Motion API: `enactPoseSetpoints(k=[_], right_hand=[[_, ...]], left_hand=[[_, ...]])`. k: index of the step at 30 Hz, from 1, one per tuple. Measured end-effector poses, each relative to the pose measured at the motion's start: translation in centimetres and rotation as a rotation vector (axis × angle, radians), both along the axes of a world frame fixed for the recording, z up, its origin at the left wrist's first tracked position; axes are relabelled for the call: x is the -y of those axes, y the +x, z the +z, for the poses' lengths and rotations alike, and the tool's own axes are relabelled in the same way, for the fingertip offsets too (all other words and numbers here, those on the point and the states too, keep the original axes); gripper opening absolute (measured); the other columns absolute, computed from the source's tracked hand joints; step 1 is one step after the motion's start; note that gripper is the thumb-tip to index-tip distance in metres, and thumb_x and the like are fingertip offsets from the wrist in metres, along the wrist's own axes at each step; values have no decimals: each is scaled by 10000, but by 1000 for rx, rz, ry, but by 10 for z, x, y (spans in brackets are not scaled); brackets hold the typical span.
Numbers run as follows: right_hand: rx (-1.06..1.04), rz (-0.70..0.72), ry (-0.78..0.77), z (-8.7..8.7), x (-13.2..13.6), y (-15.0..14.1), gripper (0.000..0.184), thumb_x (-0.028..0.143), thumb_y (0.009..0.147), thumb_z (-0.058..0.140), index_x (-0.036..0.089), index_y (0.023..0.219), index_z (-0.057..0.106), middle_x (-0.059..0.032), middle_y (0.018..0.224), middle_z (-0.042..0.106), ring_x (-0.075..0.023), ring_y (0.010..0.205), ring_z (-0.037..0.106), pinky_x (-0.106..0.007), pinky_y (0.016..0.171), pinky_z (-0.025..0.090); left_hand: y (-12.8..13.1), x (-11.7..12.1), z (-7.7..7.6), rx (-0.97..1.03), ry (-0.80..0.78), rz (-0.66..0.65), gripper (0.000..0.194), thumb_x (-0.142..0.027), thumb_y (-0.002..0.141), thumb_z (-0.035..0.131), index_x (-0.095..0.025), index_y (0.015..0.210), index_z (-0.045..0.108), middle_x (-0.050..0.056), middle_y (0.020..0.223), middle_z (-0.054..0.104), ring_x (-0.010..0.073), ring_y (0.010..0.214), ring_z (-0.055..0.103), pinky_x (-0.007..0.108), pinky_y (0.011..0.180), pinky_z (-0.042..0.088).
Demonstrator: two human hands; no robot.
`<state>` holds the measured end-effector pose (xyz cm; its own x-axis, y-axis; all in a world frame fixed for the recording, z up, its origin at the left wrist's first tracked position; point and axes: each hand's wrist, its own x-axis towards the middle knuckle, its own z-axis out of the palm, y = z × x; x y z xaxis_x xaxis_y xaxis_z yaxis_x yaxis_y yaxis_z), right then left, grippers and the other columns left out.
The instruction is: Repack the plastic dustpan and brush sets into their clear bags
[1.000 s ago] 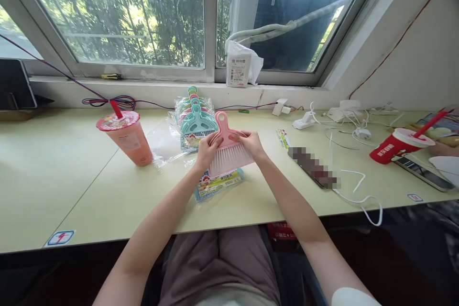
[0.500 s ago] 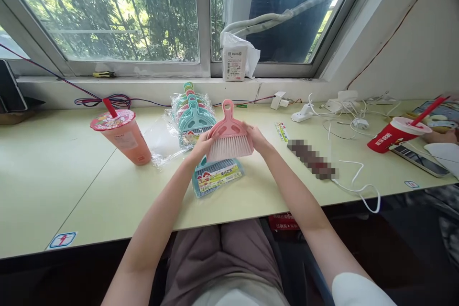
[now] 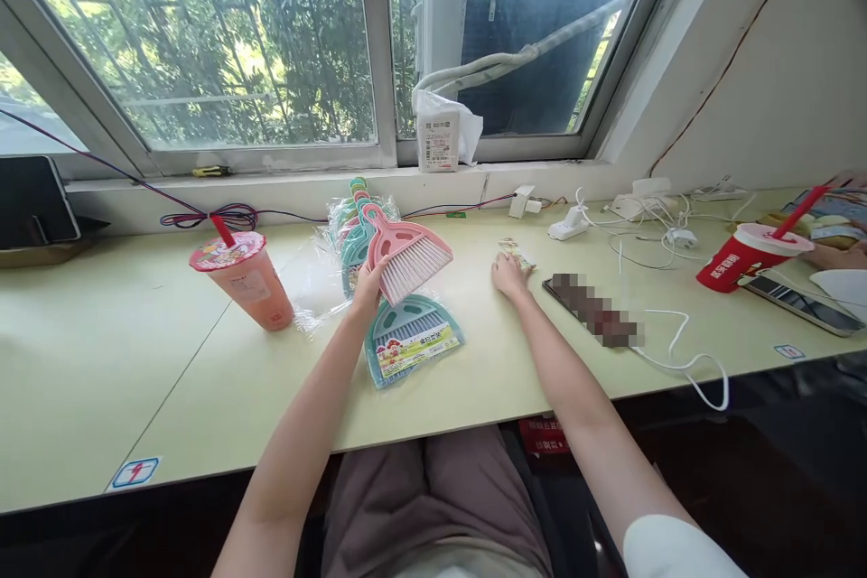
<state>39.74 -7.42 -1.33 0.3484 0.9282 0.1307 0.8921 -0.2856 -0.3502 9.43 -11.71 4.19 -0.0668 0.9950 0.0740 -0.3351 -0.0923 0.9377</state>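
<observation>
My left hand [image 3: 369, 285] grips a pink dustpan and brush set [image 3: 410, 258] by its left side, tilted, its white bristles turned to the lower right. Just below it lies a teal dustpan and brush set [image 3: 414, 345] in a clear bag with a yellow printed label. Behind the pink set is a stack of similar sets [image 3: 355, 230] in clear plastic. To the right, my right hand [image 3: 508, 275] is down on the table with its fingers curled at a printed label card [image 3: 518, 251], which is partly covered by them.
A pink drink cup [image 3: 254, 284] with a red straw stands at the left. A blurred-out phone-like device [image 3: 589, 312] on a white cable lies right of my right hand. Farther right are a red cup [image 3: 745, 257], a phone [image 3: 803, 302], tangled chargers [image 3: 667, 226] and another person's hand [image 3: 840, 255].
My right hand has let go of the pink set and moved right to the label card. The pink set, now in my left hand alone, has shifted left and tilted clockwise-left, handle toward the stack.
</observation>
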Motion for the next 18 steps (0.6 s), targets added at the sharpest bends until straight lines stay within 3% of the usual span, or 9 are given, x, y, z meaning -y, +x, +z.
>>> enactPoseSetpoints(k=[3, 5, 8, 11, 14, 18], right_hand=[[0, 244, 70, 3, 2, -11, 415, 207, 944, 320, 217, 1278, 567, -116, 1375, 544, -260, 1294, 430, -663, 1115, 32], [56, 329, 134, 6, 5, -20, 355, 225, 937, 384, 249, 1195, 627, -83, 1275, 617, -243, 1223, 474, -624, 1134, -10], [134, 178, 250, 6, 7, -24, 271, 268, 901, 511, 242, 1118, 671, -99, 1314, 578, -271, 1261, 418, -598, 1139, -9], [46, 21, 190, 3, 4, -14, 320, 360, 874, 580, 216, 1150, 651, -137, 1358, 522, -308, 1287, 390, -600, 1093, 182], [-68, 37, 77, 0, -4, 0, 291, 413, 835, 634, 231, 1057, 680, -120, 1266, 572, -300, 1218, 463, -508, 1006, 341], [-156, 15, 86, 0, -11, 3, 205, 329, 782, 685, 223, 957, 691, -108, 1178, 614, -282, 1161, 519, -398, 922, 407]], left_hand=[[-2, -1, -1, 22, -6, 1, 392, -354, 758, 684, -177, 1101, 612, 78, 1083, 693, 196, 950, 653, 266, 744, 539], [-3, -2, -2, 43, -6, 3, 387, -343, 759, 684, -183, 1104, 614, 77, 1087, 693, 200, 962, 654, 273, 753, 547], [-4, -5, -3, 49, -14, -3, 352, -337, 748, 693, -197, 1064, 631, 74, 1054, 706, 222, 988, 659, 299, 787, 558], [-5, -9, -6, 36, -24, -11, 327, -341, 732, 709, -206, 1021, 639, 75, 973, 720, 243, 973, 669, 333, 792, 566], [-5, -13, -12, 53, -45, -18, 317, -330, 723, 719, -190, 996, 640, 80, 934, 717, 229, 890, 679, 326, 735, 569], [-4, -15, -15, 57, -84, -24, 324, -315, 711, 735, -180, 985, 626, 72, 914, 698, 180, 779, 661, 275, 636, 544]])
